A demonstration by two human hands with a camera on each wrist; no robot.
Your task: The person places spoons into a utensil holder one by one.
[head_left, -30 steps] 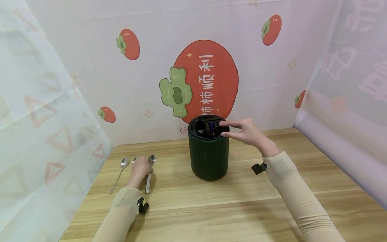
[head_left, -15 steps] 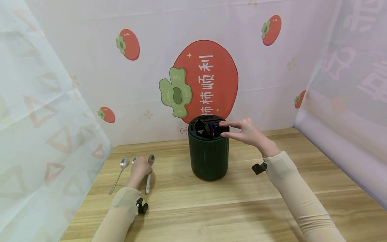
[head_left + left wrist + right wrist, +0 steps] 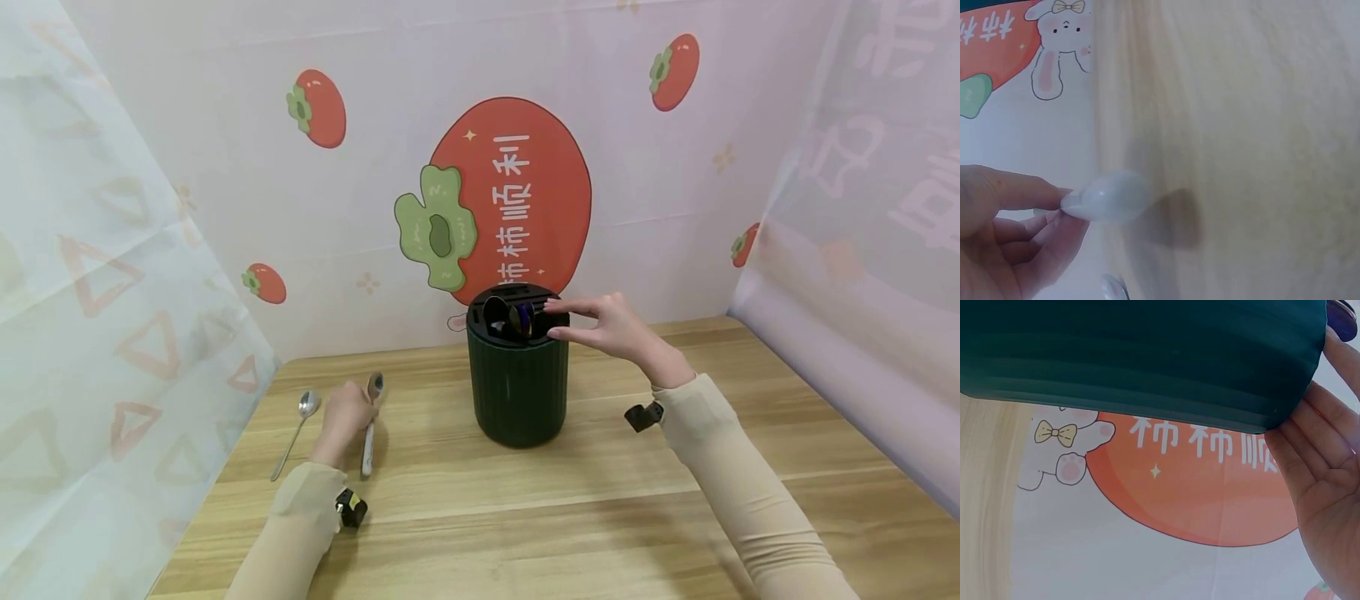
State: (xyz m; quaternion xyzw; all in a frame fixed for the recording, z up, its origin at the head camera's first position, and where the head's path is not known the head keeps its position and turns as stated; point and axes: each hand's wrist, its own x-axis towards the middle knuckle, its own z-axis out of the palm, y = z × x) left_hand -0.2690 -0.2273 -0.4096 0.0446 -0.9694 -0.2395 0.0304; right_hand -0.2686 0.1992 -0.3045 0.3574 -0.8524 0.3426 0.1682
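Observation:
A metal spoon (image 3: 368, 450) is pinched between thumb and fingers of my left hand (image 3: 348, 414), a little above the table; its rounded handle end (image 3: 1113, 197) points at the left wrist camera. To the left, another metal spoon (image 3: 307, 404) lies on the wood. Part of one more spoon (image 3: 1113, 287) shows at the bottom of the left wrist view. My right hand (image 3: 611, 329) rests with nearly straight, spread fingers at the right rim of a dark green ribbed utensil holder (image 3: 519, 392). Dark, shiny spoon bowls (image 3: 497, 312) stick up from its opening.
The wooden table (image 3: 465, 517) runs to a pale cloth backdrop (image 3: 360, 208) printed with persimmons. White cloth walls (image 3: 135, 333) stand at left and right. The holder stands upright near the table's back edge, and its black slotted lid (image 3: 517, 292) shows.
My left hand has risen slightly, and the spoon it pinches has shifted up with it. The spoon bowl that showed behind the hand is now out of sight. My right hand stays still.

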